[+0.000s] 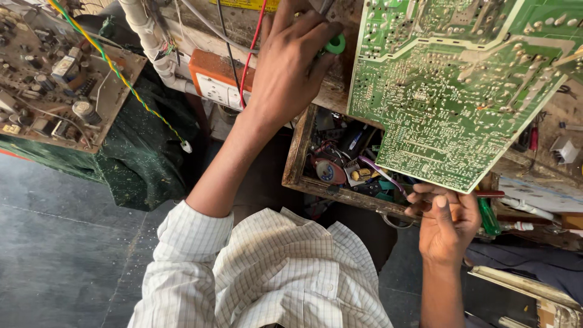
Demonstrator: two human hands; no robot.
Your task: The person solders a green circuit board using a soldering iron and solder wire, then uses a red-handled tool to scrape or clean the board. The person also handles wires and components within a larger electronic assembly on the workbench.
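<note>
1. A large green circuit board [455,85] is held solder side up, tilted, over the right part of the workbench [565,115]; its lower corner hangs above an open wooden drawer [297,152].
2. The lower edge of the board is supported by the right hand [446,222], whose fingers [425,197] are curled up under the corner; the hand is closed on the board rather than spread.
3. The left hand [291,58] is raised to the top of the view, just left of the board's upper edge. It is closed around a tool with a green handle [334,44], of which only the rounded end is seen between the fingers; the tip is hidden.
4. The drawer is filled with loose parts, wires and a round coiled piece; exact items cannot be told.
5. A green-handled screwdriver [487,215] is seen just beside the right hand, below the board's corner.
6. An orange and white switch box [215,82] is fixed to the bench front, with a red wire [249,54] and a black one running across it.
7. A brown circuit board [54,79] carrying capacitors is laid at the far left on a dark green cloth [139,164].
8. A checked shirt sleeve [188,255] is seen on the left arm.
</note>
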